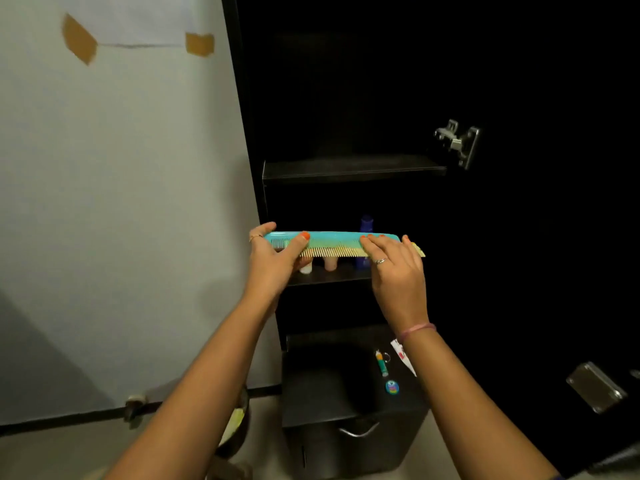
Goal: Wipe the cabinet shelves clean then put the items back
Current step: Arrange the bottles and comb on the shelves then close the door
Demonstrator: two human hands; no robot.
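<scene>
A long turquoise comb with pale yellow teeth is held level in front of the black cabinet's middle shelf. My left hand grips its left end, thumb over the spine. My right hand holds its right end, fingers laid over the teeth. Behind the comb, on that shelf, stand a blue bottle, a white bottle and a pinkish bottle, each partly hidden. The upper shelf is bare.
Below, a black drawer unit carries a small tube with a key ring, a round colourful item and a white paper. The cabinet door with a hinge stands open at right. A pale wall lies left.
</scene>
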